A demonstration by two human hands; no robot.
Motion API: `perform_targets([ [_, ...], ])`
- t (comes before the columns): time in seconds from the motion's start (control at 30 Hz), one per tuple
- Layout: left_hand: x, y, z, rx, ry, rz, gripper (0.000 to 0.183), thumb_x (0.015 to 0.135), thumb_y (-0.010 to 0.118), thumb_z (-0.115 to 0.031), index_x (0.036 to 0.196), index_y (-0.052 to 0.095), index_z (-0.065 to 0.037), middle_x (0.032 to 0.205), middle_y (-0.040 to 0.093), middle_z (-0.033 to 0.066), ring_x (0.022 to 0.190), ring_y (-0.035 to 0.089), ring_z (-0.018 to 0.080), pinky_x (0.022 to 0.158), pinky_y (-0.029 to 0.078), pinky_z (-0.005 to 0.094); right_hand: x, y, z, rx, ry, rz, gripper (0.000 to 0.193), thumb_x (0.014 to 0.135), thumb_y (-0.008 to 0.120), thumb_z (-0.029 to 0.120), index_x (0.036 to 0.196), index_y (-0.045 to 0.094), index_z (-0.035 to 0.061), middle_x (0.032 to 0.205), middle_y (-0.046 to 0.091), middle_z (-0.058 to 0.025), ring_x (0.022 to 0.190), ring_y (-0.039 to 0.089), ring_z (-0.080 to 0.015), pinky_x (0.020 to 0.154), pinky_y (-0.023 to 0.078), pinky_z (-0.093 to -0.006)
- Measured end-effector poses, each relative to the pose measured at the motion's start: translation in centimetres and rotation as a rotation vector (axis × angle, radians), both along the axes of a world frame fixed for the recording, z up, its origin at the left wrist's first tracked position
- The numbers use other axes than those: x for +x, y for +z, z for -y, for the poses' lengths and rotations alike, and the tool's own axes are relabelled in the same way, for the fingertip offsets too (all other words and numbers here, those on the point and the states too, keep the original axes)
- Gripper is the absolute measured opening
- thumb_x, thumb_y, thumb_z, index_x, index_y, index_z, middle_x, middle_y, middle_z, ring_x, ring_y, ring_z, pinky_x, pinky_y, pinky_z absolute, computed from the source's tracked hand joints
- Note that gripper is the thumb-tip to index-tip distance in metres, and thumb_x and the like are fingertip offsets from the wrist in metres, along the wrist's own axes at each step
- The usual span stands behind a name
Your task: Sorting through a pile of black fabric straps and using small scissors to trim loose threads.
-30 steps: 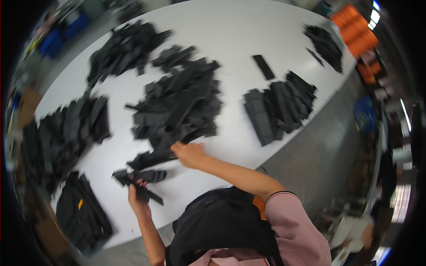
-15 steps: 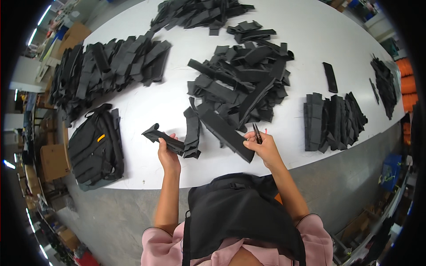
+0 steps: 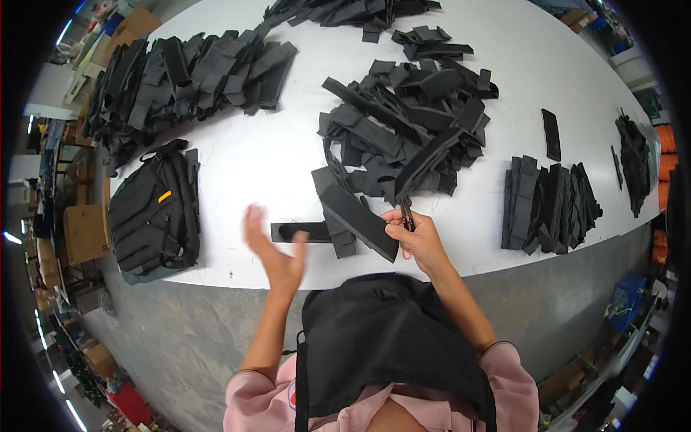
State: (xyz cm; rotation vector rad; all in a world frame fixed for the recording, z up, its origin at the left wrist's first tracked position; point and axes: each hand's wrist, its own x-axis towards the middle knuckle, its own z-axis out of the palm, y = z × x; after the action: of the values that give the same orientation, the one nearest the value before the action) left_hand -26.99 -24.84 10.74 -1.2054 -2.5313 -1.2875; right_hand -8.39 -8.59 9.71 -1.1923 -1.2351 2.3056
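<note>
My left hand [image 3: 275,252], blurred by motion, is spread with nothing in it, beside a short black fabric strip [image 3: 317,236] lying on the table. My right hand [image 3: 419,240] pinches the lower end of a wide black fabric strip [image 3: 353,216] between thumb and finger. Tucked into the same hand is a pair of dark thread snips [image 3: 407,216], points up. Another dark strip [image 3: 344,241] lies under the held one. Just beyond my right hand rises a loose heap of black fabric strips [image 3: 403,129].
A black backpack [image 3: 160,216] lies at the table's left edge. Rows of strips [image 3: 194,79] are stacked behind it, and a smaller stack [image 3: 543,205] stands at the right. A black phone-like slab [image 3: 551,135] lies behind that stack. The white table [image 3: 237,180] ends just before me.
My left hand has let go of the strip it held, which now lies flat on the table, and has opened. My right hand still holds its strip and snips.
</note>
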Motion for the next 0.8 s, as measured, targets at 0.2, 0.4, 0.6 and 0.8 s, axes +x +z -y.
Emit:
perform_targets([
  [0.2, -1.5, 0.3, -6.4, -0.474, -0.793, -0.253, 0.061, 0.057, 0.069, -0.002, 0.115, 0.050, -0.006, 0.098, 0.059, 0.0083, 0.097, 0.057, 0.0270, 0.100, 0.032, 0.0461, -0.7, 0.8, -1.2, 0.056, 0.184, -0.083, 0.018, 0.083, 0.063, 0.013, 0.096, 0.064, 0.0009, 0.068, 0.053, 0.0027, 0.050, 0.043, -0.0021, 0.041, 0.033, -0.0167],
  [0.4, -3.4, -0.9, -4.7, -0.405, -0.410, 1.067, 0.027, 0.081, 0.063, -0.015, 0.103, 0.054, -0.003, 0.081, 0.061, 0.0066, 0.070, 0.058, 0.0152, 0.065, 0.046, 0.0277, 1.1, -0.6, -1.3, 0.808, -0.252, 0.257, 0.024, 0.085, 0.061, 0.019, 0.103, 0.060, 0.0033, 0.079, 0.058, -0.0039, 0.063, 0.058, -0.0123, 0.058, 0.047, -0.0259],
  [0.6, -2.4, -1.2, -4.3, -0.204, -0.184, 1.466, 0.040, 0.094, 0.047, -0.038, 0.106, 0.054, -0.001, 0.089, 0.063, 0.0105, 0.078, 0.061, 0.0155, 0.073, 0.048, 0.0272, -1.9, 1.8, -1.0, 1.323, 0.195, 0.503, 0.033, 0.077, 0.066, 0.018, 0.106, 0.054, 0.0079, 0.092, 0.053, -0.0065, 0.069, 0.057, -0.0248, 0.059, 0.044, -0.0360],
  [0.8, -1.9, -1.1, -4.8, -0.181, -0.157, 1.444, 0.046, 0.096, 0.040, -0.040, 0.102, 0.056, 0.003, 0.093, 0.064, 0.0126, 0.080, 0.061, 0.0165, 0.075, 0.049, 0.0280, -5.5, 0.9, -3.6, 1.675, 0.298, 0.353, 0.017, 0.071, 0.059, 0.003, 0.087, 0.055, 0.0064, 0.081, 0.049, -0.0060, 0.066, 0.056, -0.0199, 0.057, 0.041, -0.0310],
])
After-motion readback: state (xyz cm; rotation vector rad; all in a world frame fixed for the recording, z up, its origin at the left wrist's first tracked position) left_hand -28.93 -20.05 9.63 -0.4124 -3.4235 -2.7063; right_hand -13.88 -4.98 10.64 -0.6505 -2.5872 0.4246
